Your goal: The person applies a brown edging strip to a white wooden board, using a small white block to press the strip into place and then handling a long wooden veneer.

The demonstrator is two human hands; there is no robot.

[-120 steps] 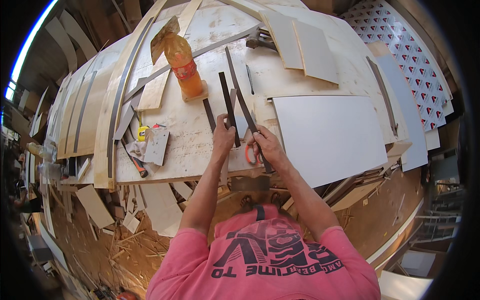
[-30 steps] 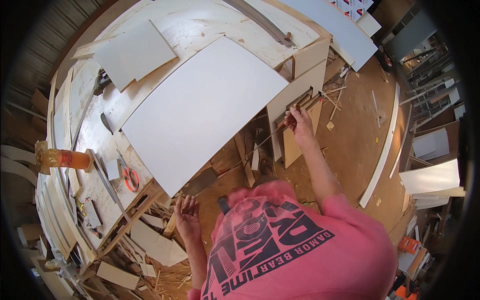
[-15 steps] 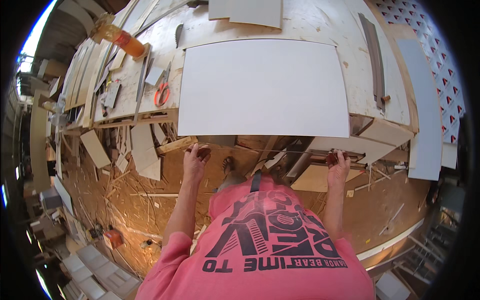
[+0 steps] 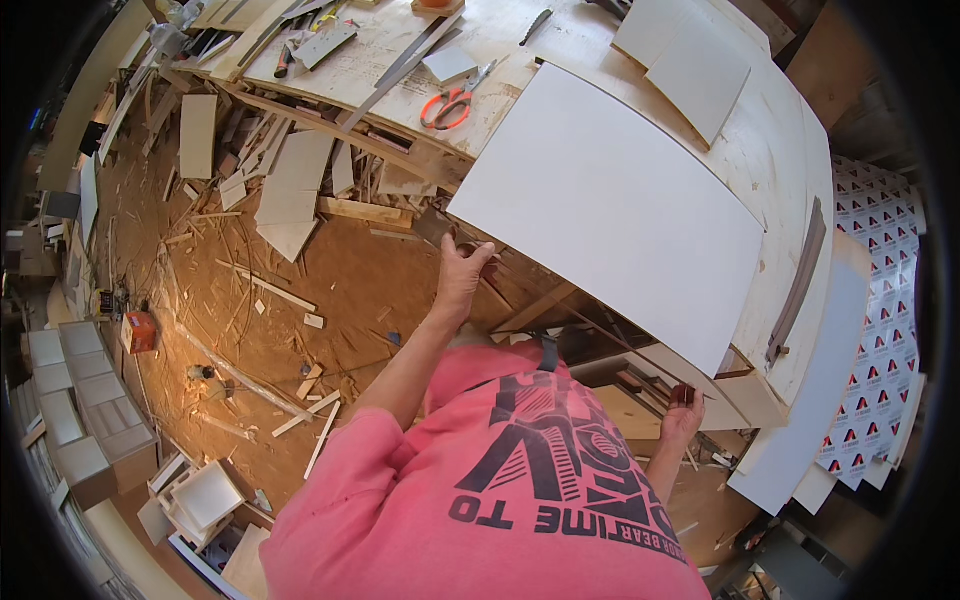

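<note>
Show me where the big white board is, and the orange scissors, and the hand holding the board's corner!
big white board (image 4: 610, 210), head view, middle of its flat top face.
orange scissors (image 4: 447, 108), head view, on the handle loops.
left hand (image 4: 462, 272), head view, back of the hand at the board's near corner.

A plain white board (image 4: 610, 205) is lying beside orange-handled scissors (image 4: 447, 106); right of the board, white sheets (image 4: 880, 360) are showing red-and-black triangle marks.

The plywood desk (image 4: 770, 150) carries a large white board (image 4: 610, 215), two smaller white panels (image 4: 685, 60) behind it, orange scissors (image 4: 450, 105), metal strips (image 4: 400, 65) and a dark curved strip (image 4: 797, 285). Wood offcuts (image 4: 285, 190) lie on the floor (image 4: 340, 290).
</note>
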